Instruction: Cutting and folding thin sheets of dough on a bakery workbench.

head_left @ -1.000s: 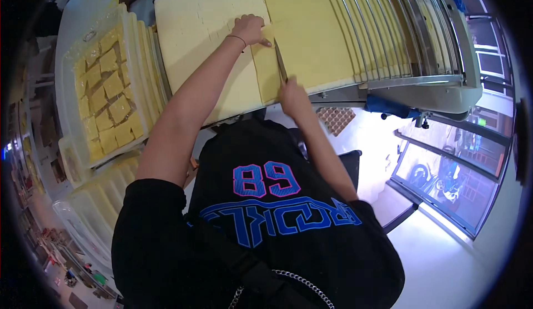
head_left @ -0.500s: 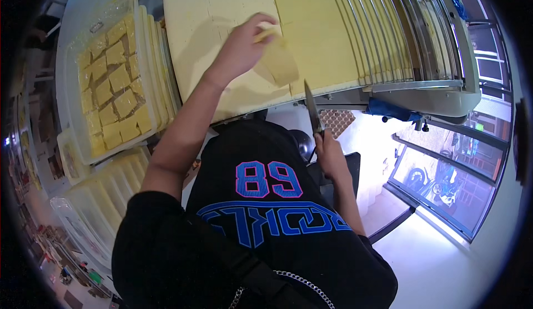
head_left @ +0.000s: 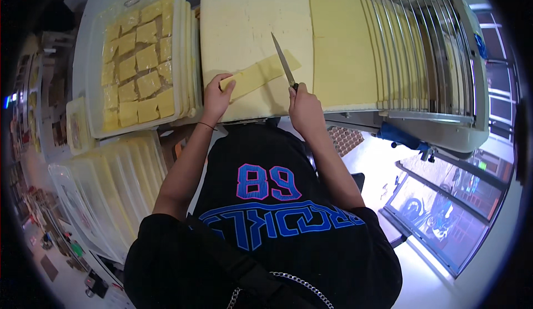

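Observation:
My left hand [head_left: 218, 97] pinches the near left end of a long yellow dough strip [head_left: 256, 78], which lies slantwise on the cream conveyor belt [head_left: 250, 14]. My right hand [head_left: 305, 109] is closed round the dark handle of a knife [head_left: 283, 60]. The blade points away from me and a little left, above the strip; whether it touches the dough I cannot tell. Right of the strip, a wide dough sheet [head_left: 341, 48] lies flat on the belt with a straight left edge, running under the metal bars.
A guard of metal bars [head_left: 413, 48] covers the belt's right part. On the left stands a clear plastic tub [head_left: 177, 59] with several cut dough pieces [head_left: 147, 56]. Stacked translucent containers [head_left: 105, 181] are nearer me. An egg tray [head_left: 345, 140] sits below the belt's near edge.
My left hand has come nearer and lowered the dough strip flat onto the belt. My right hand has brought the knife up and left from beside the belt to over the strip.

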Available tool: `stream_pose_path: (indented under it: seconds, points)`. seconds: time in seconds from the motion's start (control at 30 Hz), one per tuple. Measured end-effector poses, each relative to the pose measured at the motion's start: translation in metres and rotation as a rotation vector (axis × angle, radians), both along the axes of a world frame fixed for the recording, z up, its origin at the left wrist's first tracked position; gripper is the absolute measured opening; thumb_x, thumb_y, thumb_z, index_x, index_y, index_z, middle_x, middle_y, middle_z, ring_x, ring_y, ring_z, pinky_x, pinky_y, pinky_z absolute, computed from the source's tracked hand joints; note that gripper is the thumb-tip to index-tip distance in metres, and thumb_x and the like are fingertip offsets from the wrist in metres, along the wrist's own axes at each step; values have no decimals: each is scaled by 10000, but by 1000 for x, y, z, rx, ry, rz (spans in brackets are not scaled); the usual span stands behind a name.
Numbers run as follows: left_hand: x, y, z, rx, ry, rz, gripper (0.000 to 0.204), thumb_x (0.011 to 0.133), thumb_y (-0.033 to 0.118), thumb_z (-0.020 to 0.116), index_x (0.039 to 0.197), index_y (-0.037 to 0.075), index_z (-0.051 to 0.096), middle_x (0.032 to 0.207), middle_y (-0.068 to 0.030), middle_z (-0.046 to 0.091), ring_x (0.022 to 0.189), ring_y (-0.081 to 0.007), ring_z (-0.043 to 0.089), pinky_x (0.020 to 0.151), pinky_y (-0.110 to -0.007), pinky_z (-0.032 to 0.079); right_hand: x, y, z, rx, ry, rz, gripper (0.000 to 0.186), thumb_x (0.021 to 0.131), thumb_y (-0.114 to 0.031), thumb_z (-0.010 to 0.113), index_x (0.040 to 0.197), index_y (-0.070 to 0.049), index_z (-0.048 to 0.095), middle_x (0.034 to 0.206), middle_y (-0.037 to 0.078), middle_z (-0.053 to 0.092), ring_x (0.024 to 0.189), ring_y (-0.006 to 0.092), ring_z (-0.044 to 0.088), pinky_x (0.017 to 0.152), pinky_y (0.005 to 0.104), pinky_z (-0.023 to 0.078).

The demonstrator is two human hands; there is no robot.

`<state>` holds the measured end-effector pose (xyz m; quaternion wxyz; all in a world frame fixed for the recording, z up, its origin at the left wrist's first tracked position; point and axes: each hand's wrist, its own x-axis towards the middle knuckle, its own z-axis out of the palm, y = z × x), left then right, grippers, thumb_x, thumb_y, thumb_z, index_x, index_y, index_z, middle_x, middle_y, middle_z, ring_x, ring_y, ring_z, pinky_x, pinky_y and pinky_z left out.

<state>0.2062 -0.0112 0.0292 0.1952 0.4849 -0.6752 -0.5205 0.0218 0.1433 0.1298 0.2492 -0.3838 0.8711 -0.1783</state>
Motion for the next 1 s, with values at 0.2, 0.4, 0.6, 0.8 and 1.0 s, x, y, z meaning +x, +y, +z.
stream_pose_path:
  seconds: [0.2,0.4,0.6,0.8,1.0]
  points:
    - [23,-5,-20,-240,-108,25,246,804,117,677,1020,7,631,859,-103,601,680,-207,552,634,-328,476,-3,0,-50,113,51,102,310,988,-265,417,938,35,476,774,292,622,686,500,596,640,560,460]
    - [24,2,-7,-283,-173,39,284,790,138,714,1023,-2,632,832,-89,560,659,-181,543,616,-295,464,19,-7,-26,151,3,146,298,970,-254,432,954,42,469,775,298,625,705,494,613,649,557,477]
    - [13,-4,-4,-372,-161,26,301,784,153,722,1027,2,631,848,-104,565,671,-208,550,627,-326,469,24,-14,-53,150,-46,190,325,987,-274,408,939,41,470,767,297,618,683,504,598,637,567,460]
    - [13,0,9,-362,-222,-3,262,782,155,724,981,13,628,845,-107,565,697,-234,554,660,-345,472,54,-24,-10,114,-79,187,326,983,-273,416,953,43,490,760,294,617,666,498,594,612,562,455]
    - [14,-4,10,-442,-109,-205,216,755,102,695,888,22,544,824,-85,577,749,-267,533,708,-353,451,41,-13,-82,74,-179,410,332,980,-260,400,976,48,523,734,262,612,594,458,573,559,521,456]
